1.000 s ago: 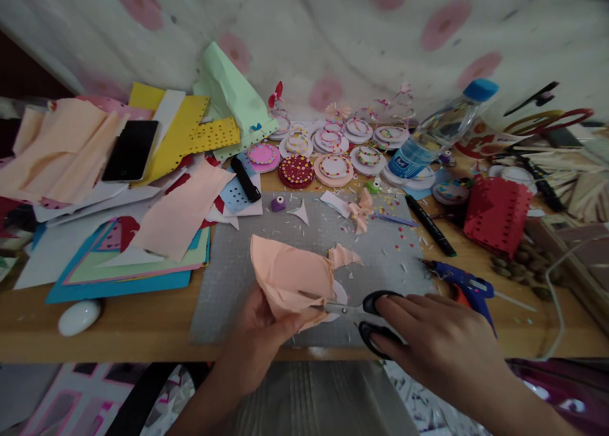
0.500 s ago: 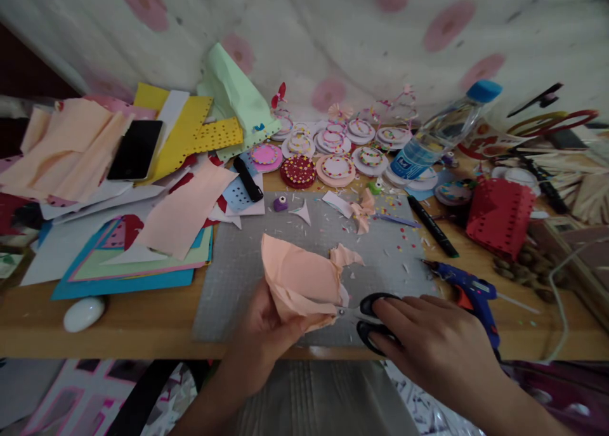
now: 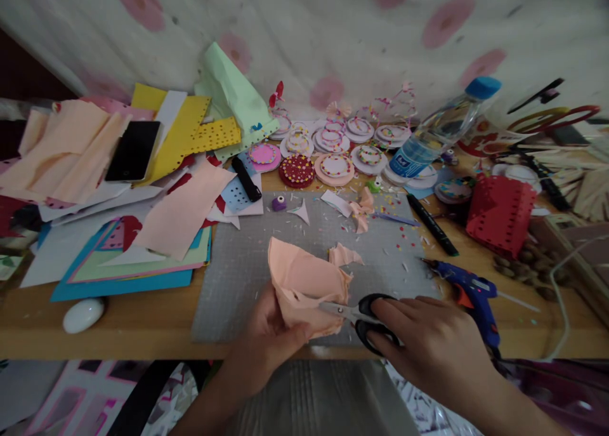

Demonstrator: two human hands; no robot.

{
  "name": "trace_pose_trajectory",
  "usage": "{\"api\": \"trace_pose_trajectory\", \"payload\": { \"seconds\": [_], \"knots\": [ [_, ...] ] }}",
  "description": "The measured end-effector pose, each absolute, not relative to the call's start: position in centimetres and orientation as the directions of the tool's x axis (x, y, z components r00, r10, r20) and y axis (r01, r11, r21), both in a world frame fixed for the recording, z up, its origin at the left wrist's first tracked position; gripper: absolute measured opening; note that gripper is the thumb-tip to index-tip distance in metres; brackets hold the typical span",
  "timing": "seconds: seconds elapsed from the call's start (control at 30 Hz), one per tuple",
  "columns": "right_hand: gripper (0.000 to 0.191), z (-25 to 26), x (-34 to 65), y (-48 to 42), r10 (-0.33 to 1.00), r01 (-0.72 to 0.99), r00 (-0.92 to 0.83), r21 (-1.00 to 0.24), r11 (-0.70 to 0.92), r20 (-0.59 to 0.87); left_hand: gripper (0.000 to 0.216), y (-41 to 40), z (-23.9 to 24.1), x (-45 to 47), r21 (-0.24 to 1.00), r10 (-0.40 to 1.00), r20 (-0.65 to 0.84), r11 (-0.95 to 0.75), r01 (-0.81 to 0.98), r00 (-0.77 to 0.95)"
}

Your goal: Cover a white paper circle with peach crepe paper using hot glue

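My left hand [image 3: 266, 341] pinches the lower left part of a folded peach crepe paper [image 3: 309, 274] just above the grey cutting mat [image 3: 228, 284]. In my right hand [image 3: 428, 334] is a pair of black-handled scissors [image 3: 354, 313], with fingers through the loops. The blades lie at the paper's lower right part, their tips partly hidden in its layers. A small crumpled peach scrap [image 3: 343, 255] rests on the mat behind the paper. Farther back lie another peach scrap [image 3: 363, 209], a white paper offcut [image 3: 301, 212] and a small purple punch [image 3: 279, 202].
Stacked coloured papers [image 3: 143, 264], a phone [image 3: 134, 150] and a white mouse [image 3: 84, 315] occupy the left. Several decorated paper discs [image 3: 297, 169] stand at the back beside a leaning water bottle [image 3: 423, 138]. On the right are a black marker [image 3: 432, 225] and a blue glue gun [image 3: 471, 290].
The crepe paper has shifted slightly right and tilted, with my left hand moving along. The scissor blades now reach farther over the paper; my right hand has barely moved.
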State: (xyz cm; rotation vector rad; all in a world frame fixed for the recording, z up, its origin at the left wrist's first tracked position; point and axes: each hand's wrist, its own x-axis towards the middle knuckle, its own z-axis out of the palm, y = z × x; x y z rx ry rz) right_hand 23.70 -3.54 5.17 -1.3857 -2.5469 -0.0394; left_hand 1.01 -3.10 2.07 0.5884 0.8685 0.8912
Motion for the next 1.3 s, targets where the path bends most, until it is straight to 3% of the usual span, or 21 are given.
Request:
{"api": "trace_pose_trajectory", "payload": {
  "seconds": [0.2, 0.37, 0.7, 0.87, 1.03, 1.13, 1.3],
  "knots": [
    [0.007, 4.7, 23.3, -3.6, 0.876, 0.87, -0.459, -0.127, 0.477, 0.149, 0.051, -3.0, 3.3, 1.9, 0.718, 0.824, -0.47, 0.565, -0.406, 0.315],
    [0.003, 4.2, 23.1, -3.9, 0.875, 0.857, -0.474, -0.174, 0.485, 0.103, 0.05, -2.5, 3.5, 2.2, 0.711, 0.827, -0.44, 0.559, -0.427, 0.35],
    [0.008, 3.9, 22.5, -3.7, 0.907, 0.886, -0.409, -0.194, 0.422, 0.103, 0.044, -2.5, 3.0, 2.2, 0.668, 0.778, -0.495, 0.626, -0.404, 0.386],
    [0.012, 3.7, 22.7, -3.9, 0.878, 0.86, -0.459, -0.18, 0.478, 0.138, 0.044, -2.4, 2.7, 2.0, 0.642, 0.742, -0.574, 0.67, -0.372, 0.345],
    [0.004, 3.5, 22.7, -4.0, 0.904, 0.883, -0.422, -0.196, 0.427, 0.069, 0.041, -2.5, 2.5, 2.3, 0.66, 0.742, -0.567, 0.669, -0.343, 0.357],
    [0.008, 3.5, 22.3, -4.1, 0.918, 0.896, -0.397, -0.208, 0.393, 0.024, 0.038, -2.6, 2.6, 2.7, 0.677, 0.746, -0.574, 0.665, -0.316, 0.338],
    [0.013, 3.1, 22.5, -4.3, 0.893, 0.877, -0.438, -0.165, 0.45, 0.108, 0.039, -2.6, 2.5, 2.9, 0.669, 0.758, -0.573, 0.652, -0.356, 0.312]
  ]
}}
